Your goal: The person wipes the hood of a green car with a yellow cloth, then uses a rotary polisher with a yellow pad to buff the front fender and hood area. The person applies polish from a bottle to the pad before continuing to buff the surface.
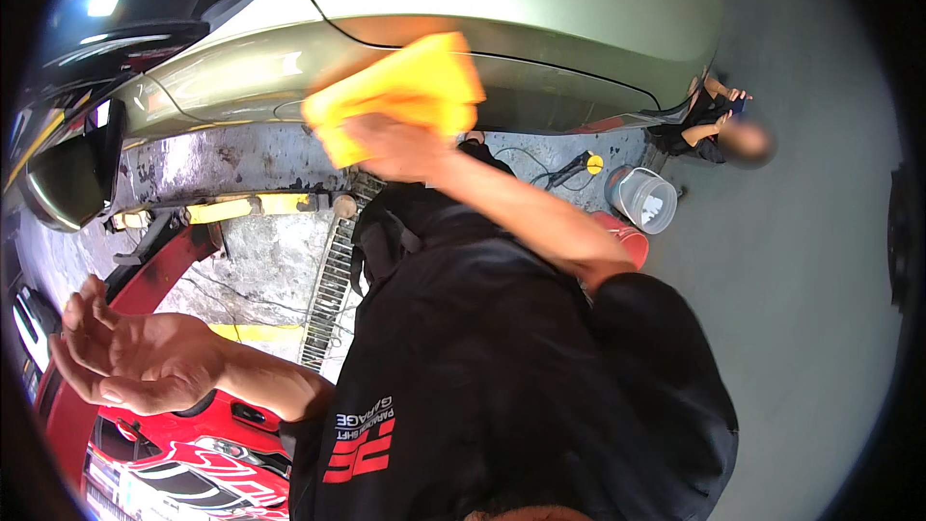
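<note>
My right hand grips a bright orange-yellow cloth, which is blurred by motion. The cloth lies over the front fender of a pale green car, just below the seam of the hood. Whether all of it touches the paint cannot be told. Out to the left, my left hand is raised with palm up, fingers apart and loosely curled, holding nothing. It hangs in front of a red lift part. The car's wing mirror juts out at the far left.
A yellow-and-black lift arm runs beside the car. A floor drain grate, a corded tool with a yellow pad, a clear bucket and a red bucket lie around me. Another person is near the car's front; a red car stands lower left.
</note>
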The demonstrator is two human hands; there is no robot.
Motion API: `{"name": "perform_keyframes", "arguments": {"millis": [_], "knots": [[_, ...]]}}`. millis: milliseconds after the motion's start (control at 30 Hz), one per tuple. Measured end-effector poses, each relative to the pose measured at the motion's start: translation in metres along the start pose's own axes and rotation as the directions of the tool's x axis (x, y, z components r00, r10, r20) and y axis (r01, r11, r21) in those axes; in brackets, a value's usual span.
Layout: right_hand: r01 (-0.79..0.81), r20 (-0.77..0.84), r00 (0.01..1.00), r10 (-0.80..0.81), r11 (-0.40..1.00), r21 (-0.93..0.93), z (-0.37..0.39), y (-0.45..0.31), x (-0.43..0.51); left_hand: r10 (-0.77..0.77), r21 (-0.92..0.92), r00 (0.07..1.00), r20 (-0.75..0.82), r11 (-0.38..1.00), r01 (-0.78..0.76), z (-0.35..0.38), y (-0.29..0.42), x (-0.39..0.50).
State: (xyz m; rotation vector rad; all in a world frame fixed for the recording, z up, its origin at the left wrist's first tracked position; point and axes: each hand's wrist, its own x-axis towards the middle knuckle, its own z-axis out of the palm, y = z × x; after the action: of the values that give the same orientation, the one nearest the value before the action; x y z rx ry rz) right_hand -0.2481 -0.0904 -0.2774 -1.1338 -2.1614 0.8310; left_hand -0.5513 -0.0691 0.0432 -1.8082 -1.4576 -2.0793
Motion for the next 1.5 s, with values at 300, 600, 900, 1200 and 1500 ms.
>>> {"name": "perform_keyframes", "arguments": {"millis": [300, 600, 900, 1200, 1500], "knots": [[-0.091, -0.090, 0.993, 0.079, 0.986, -0.137, -0.123, 0.052, -0.090, -0.295, 0.083, 0.926, 0.235, 0.955, 0.283, 0.084, 0.027, -0.077], [-0.126, -0.214, 0.973, -0.084, 0.583, -0.803, -0.349, 0.130, -0.240, -0.415, 0.497, 0.636, 0.651, 0.866, 0.056, 0.271, 0.085, -0.317], [-0.015, -0.181, 0.963, -0.197, 0.635, -0.773, -0.359, 0.156, -0.232, -0.404, 0.476, 0.700, 0.588, 0.873, 0.104, 0.326, 0.123, -0.408], [0.055, -0.093, 0.979, -0.182, 0.670, -0.740, -0.371, 0.152, -0.228, -0.333, 0.622, 0.838, 0.433, 0.783, -0.010, 0.278, 0.048, -0.351], [0.080, -0.112, 0.965, -0.237, 0.671, -0.737, -0.367, 0.155, -0.223, -0.513, 0.528, 0.818, 0.260, 0.785, 0.324, 0.340, 0.115, -0.379]]}}
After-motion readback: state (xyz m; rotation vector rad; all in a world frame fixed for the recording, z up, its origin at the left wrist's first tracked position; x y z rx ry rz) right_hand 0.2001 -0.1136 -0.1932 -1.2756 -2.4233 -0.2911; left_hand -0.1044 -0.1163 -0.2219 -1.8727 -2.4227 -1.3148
